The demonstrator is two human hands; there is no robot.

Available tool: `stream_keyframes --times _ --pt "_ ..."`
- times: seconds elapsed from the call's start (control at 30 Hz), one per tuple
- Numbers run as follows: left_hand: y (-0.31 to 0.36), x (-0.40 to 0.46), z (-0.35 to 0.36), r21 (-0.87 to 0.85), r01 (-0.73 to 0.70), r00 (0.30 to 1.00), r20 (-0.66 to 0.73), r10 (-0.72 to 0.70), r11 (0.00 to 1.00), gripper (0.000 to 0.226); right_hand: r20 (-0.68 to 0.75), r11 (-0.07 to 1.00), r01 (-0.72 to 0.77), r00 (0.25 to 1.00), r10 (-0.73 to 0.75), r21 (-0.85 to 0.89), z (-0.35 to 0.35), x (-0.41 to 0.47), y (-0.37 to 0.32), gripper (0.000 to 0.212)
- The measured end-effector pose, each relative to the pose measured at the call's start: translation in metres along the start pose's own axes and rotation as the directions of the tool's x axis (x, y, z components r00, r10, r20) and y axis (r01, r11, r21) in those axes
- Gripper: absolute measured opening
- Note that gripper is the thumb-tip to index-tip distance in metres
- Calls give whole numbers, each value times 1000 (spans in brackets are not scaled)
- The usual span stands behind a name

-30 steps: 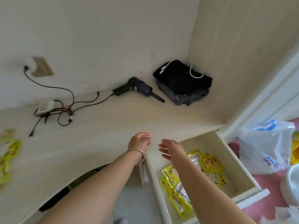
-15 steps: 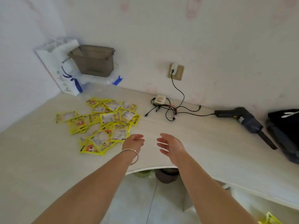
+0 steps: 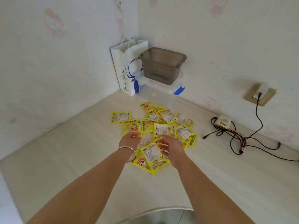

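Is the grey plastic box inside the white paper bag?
No, the grey plastic box stands beside the white paper bag, on top of a clear container, not inside the bag.

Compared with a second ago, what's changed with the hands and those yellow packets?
Both hands swung left, from above the open drawer to the yellow packets on the desk. The left hand and right hand grip nothing yet. The packets lie scattered as before.

The yellow snack packets (image 3: 164,130) lie flat in a loose, overlapping heap, some showing a cartoon face, others the printed back. Most spread just beyond my left hand (image 3: 131,140) and right hand (image 3: 171,147); a few lie between and beneath them.
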State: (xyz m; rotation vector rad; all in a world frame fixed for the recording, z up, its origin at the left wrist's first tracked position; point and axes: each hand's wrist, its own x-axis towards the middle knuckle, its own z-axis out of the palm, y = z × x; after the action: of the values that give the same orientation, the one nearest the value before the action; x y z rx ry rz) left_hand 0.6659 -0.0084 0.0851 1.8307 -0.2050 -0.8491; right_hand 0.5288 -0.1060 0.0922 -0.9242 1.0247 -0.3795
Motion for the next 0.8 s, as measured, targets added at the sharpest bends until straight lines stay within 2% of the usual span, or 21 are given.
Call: stream_keyframes --times 0.23,0.33,0.4,0.43,0.47,0.53,0.57,0.6,0.67,0.73,0.8 --pt "18 63 -11 41 54 989 -142 -48 998 13 33 987 -26 999 32 -160 26 90 -36 13" --pt "19 86 -13 75 84 983 -168 -71 994 19 58 969 -26 997 41 -246 35 123 -48 14" --pt "17 100 -17 164 99 983 -168 -72 981 26 70 952 -32 996 56 -305 44 141 -50 14" --pt "14 106 -19 269 95 986 -156 -54 959 31 81 943 -35 995 65 -331 48 147 -49 13" --pt "10 112 -21 419 74 991 -131 -20 905 38 92 938 -40 993 76 -344 52 152 -47 12" --pt "3 125 -22 729 4 998 -47 44 685 55 108 930 -50 989 96 -364 58 162 -44 11" --pt "0 130 -20 820 -34 998 -2 62 572 63 107 924 -56 989 103 -378 60 167 -43 12" --pt "-2 135 -17 872 -69 996 38 75 485 70 100 919 -60 989 107 -389 62 171 -43 12" --pt "-4 144 -7 914 -138 989 104 108 380 77 81 914 -65 991 106 -399 64 179 -43 12" --pt "-6 153 3 935 -172 983 142 117 309 82 63 907 -62 993 97 -417 65 184 -41 12" --pt "-6 159 11 952 -140 989 121 87 271 87 55 898 -56 995 89 -436 65 188 -41 12"
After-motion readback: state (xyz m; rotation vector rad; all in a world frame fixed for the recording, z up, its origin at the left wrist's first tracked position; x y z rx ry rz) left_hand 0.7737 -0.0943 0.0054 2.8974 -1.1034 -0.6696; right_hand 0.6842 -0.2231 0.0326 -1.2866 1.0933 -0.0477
